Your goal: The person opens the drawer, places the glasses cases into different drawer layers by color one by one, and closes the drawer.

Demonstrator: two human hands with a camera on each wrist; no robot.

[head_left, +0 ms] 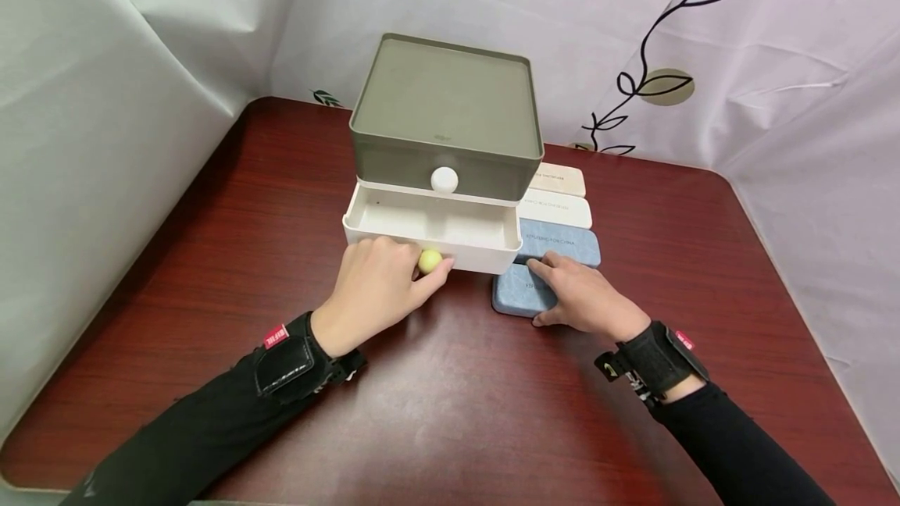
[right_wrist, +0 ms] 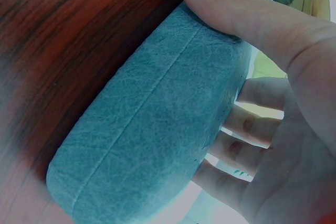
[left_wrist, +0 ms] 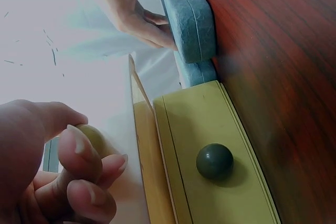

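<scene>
In the head view my left hand (head_left: 376,287) pinches the round yellow knob (head_left: 430,260) of a white drawer (head_left: 478,258), which stands pulled out. The left wrist view shows thumb and fingertips around that knob (left_wrist: 92,138). Below the white drawer is a yellow-green drawer front (left_wrist: 184,124) with a dark green knob (left_wrist: 214,161). My right hand (head_left: 591,299) grips the nearest blue glasses case (head_left: 519,291), thumb on the near side and fingers on the far side. In the right wrist view this case (right_wrist: 142,114) fills the middle, close above or on the table.
A grey-green top drawer (head_left: 394,158) with a white knob (head_left: 444,179) sits above the white one. Beyond the held case lie another blue case (head_left: 562,243), a white case (head_left: 558,209) and a cream case (head_left: 562,178). Cloth (head_left: 562,14) hangs behind the table (head_left: 436,412).
</scene>
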